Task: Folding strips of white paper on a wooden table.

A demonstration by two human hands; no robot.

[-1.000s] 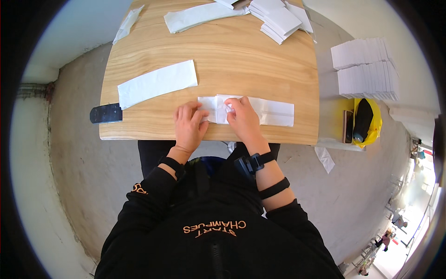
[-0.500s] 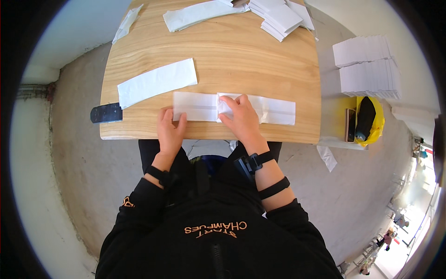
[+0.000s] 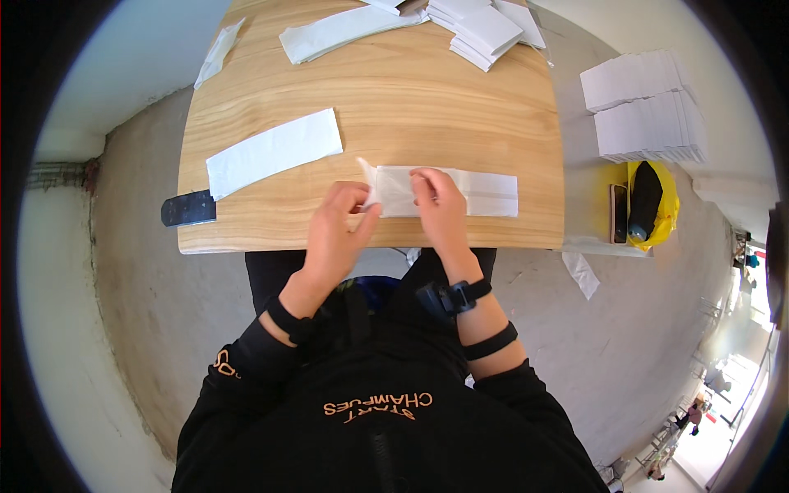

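While the white paper strip [image 3: 448, 191] lies near the front edge of the wooden table [image 3: 394, 99], the left hand [image 3: 335, 234] pinches its raised left end. The right hand [image 3: 440, 205] presses flat on it. Lining up the edges before creasing would likely serve best.

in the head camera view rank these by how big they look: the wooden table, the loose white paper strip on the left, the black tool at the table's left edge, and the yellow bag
1. Wooden table
2. White paper strip
3. Yellow bag, though it sits lower than the table, so it is unsure
4. Black tool
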